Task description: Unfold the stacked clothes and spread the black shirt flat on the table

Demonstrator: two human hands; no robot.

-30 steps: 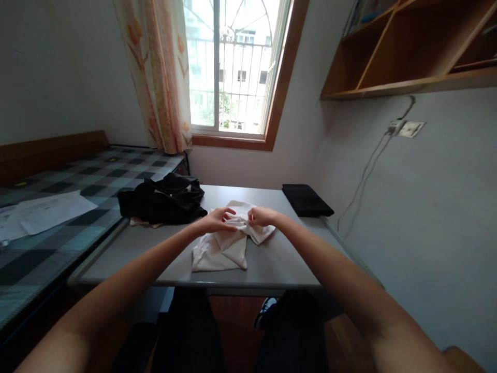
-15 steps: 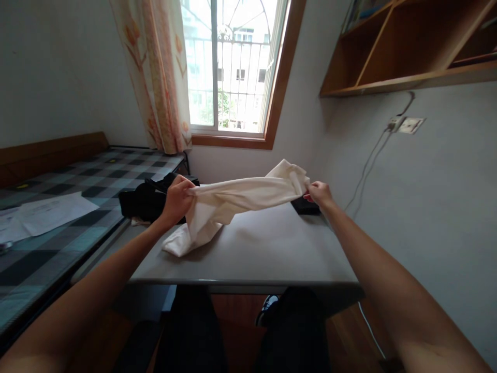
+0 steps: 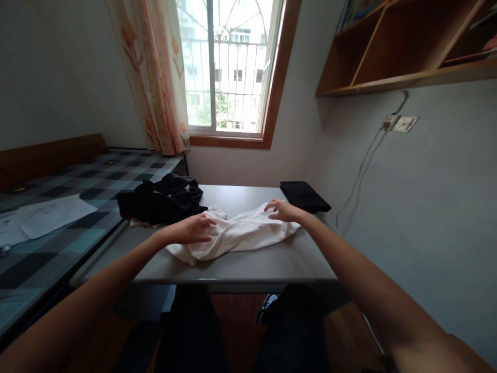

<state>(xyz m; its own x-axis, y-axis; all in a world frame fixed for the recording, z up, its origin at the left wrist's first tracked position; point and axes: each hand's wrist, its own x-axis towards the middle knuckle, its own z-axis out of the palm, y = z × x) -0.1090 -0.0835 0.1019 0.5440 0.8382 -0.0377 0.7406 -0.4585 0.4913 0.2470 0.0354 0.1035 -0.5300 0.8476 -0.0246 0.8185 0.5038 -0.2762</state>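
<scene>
A white garment (image 3: 244, 231), its exact kind unclear, lies crumpled and stretched sideways across the grey table (image 3: 264, 267). Over its left end is my left hand (image 3: 194, 229), fingers apart and pointing right. My right hand (image 3: 285, 211) hovers at the garment's right end with its fingers spread and slightly bent. Neither hand grips the cloth; whether the fingertips touch it I cannot tell. Beyond my left hand sits a heap of black clothing (image 3: 161, 199). Behind my right hand, a folded black cloth (image 3: 305, 196) rests at the table's far right corner.
On the left, a bed with a checked sheet (image 3: 58, 178) holds some papers (image 3: 50, 217). A wall stands close on the right, with a socket and cord (image 3: 406, 123). Wooden shelves (image 3: 373, 46) hang above. A curtained window (image 3: 233, 72) is ahead.
The white garment has come down from between my hands onto the table. Both hands have let go of it, opened and lowered; the right has moved left, the left to the right.
</scene>
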